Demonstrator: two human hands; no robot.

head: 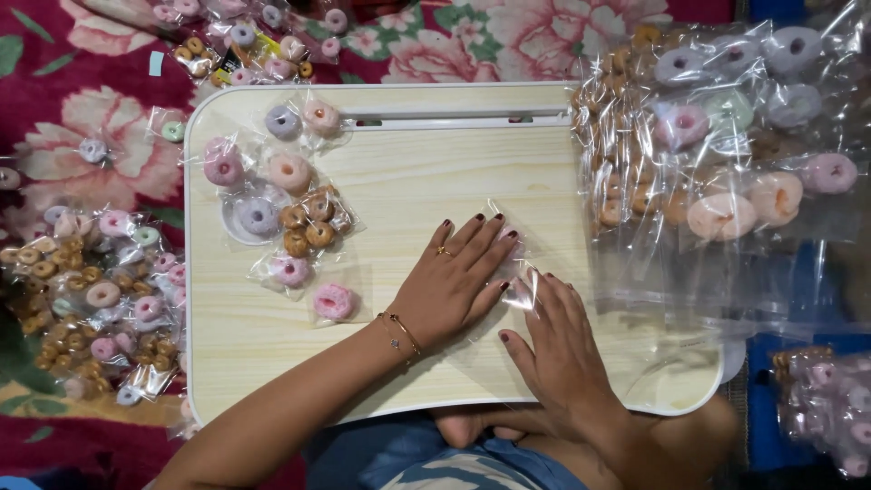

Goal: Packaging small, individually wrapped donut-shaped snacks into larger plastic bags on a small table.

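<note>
clear plastic bag (513,263) pinned mid-table by left hand (454,277) and right hand (558,340).

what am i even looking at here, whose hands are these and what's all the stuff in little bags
There is no machine here. This single picture comes from a camera worn on a person's head, looking straight down at their own two bare hands.

The hands rest on a pale wooden lap tray, which sits over a red flowered cloth. The left hand, with a bracelet and a ring, lies flat and presses down on a clear plastic bag. The right hand touches the same bag from below it. Neither hand lifts it off the tray.

On the tray's left side lie small sealed bags of ring-shaped pieces, pink, lilac and brown. More filled bags are heaped on the cloth at left, and a big pile of bags sits at right.
</note>
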